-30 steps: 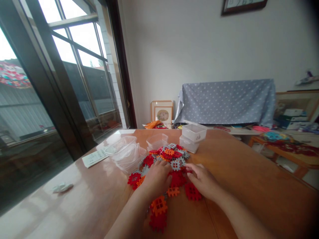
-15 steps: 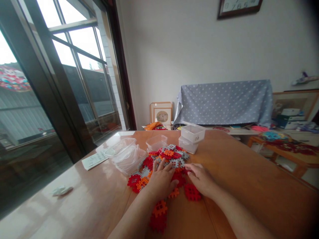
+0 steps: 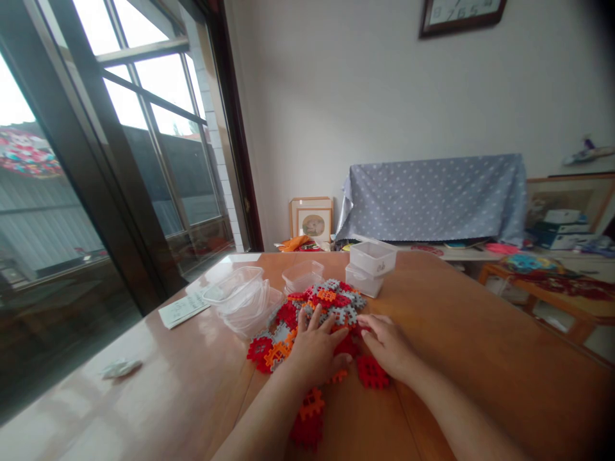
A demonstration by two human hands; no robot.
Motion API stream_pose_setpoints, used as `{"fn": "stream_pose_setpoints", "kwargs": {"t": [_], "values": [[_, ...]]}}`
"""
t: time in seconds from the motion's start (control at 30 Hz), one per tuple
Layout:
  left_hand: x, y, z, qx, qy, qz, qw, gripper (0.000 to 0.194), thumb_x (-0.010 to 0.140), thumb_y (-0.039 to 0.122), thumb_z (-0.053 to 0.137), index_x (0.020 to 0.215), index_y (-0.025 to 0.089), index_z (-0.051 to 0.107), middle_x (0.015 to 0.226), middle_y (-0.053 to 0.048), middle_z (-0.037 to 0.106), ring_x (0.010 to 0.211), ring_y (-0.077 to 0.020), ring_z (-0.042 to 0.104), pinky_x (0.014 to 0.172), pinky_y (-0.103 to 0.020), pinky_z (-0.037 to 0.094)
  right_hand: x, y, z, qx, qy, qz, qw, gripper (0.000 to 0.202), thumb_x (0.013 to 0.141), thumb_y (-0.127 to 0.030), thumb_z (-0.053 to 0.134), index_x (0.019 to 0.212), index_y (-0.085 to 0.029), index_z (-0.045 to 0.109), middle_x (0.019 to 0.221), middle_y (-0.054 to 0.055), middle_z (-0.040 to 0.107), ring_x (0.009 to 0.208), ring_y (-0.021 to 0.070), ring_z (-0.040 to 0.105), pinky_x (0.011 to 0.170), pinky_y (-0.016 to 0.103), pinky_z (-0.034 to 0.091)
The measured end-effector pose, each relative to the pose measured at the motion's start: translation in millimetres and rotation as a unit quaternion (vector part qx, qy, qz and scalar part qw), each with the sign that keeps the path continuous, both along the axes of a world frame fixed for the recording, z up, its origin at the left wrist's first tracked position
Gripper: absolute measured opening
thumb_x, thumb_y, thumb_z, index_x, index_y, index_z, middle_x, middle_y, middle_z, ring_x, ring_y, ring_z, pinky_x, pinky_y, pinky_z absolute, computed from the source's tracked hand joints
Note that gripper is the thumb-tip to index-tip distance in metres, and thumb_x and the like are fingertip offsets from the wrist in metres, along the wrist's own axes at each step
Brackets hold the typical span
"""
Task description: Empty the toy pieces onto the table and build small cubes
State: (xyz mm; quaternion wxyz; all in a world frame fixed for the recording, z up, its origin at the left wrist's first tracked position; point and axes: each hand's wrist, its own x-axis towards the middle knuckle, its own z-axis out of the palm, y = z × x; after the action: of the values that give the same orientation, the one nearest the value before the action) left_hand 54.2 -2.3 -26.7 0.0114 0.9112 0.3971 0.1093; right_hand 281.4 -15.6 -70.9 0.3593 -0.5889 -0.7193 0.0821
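Two hands — many tiles — several tubs.

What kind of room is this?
Likely a home living room: wall clock, framed pictures leaning on the wall, cloth-covered furniture, and a wooden table with toy tiles.

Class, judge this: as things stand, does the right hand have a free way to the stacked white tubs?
Probably yes: the right hand lies flat, and only low tiles lie before the white tubs.

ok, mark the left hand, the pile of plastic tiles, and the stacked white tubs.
left hand (image 3: 314, 349), head view, back of the hand
pile of plastic tiles (image 3: 331, 299), head view, top of the heap
stacked white tubs (image 3: 373, 257), head view, upper tub's wall
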Motion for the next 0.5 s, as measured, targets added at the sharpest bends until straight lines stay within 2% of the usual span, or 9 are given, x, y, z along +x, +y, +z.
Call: {"fn": "stream_pose_setpoints", "kwargs": {"t": [0.13,0.33,0.4,0.5], "values": [[1.1,-0.1,-0.7,0.002,0.0,0.004,1.0,0.068,0.087,0.068,0.052,0.148,0.037,0.046,0.158,-0.002,0.042,0.153,-0.0425,0.009,0.117,-0.074,0.0,-0.7,0.6,-1.0,0.012,0.009,0.001,1.0,0.037,0.089,-0.023,0.052,0.122,-0.023,0.068,0.117,0.009,0.071,0.112,0.024,0.063,0.101,0.04,0.048],[-1.2,-0.8,2.5,0.0,-0.016,0.012,1.0,0.074,0.088,0.07,0.049,0.149,0.029,0.044,0.155,-0.006,0.045,0.151,-0.0392,0.018,0.12,-0.07,0.001,1.3,1.2,-3.2,0.002,0.026,-0.011,1.0,0.036,0.091,-0.029,0.052,0.123,-0.022,0.067,0.116,0.009,0.071,0.109,0.023,0.064,0.099,0.038,0.049],[-2.2,-0.6,3.7,0.005,-0.023,0.019,1.0,0.071,0.088,0.068,0.05,0.148,0.029,0.046,0.154,-0.007,0.047,0.151,-0.0387,0.02,0.12,-0.07,0.002,1.5,0.6,-2.4,-0.003,0.029,-0.018,0.999,0.036,0.09,-0.029,0.053,0.122,-0.023,0.068,0.115,0.009,0.071,0.108,0.0231,0.065,0.098,0.038,0.05],[-1.5,-0.3,4.8,0.013,-0.028,0.013,0.999,0.064,0.09,0.066,0.051,0.146,0.036,0.047,0.155,-0.005,0.045,0.151,-0.0389,0.019,0.119,-0.071,0.002,0.7,-0.4,-0.2,-0.004,0.027,-0.022,0.999,0.036,0.089,-0.03,0.053,0.121,-0.023,0.068,0.114,0.009,0.071,0.107,0.0234,0.065,0.097,0.038,0.05]]}}
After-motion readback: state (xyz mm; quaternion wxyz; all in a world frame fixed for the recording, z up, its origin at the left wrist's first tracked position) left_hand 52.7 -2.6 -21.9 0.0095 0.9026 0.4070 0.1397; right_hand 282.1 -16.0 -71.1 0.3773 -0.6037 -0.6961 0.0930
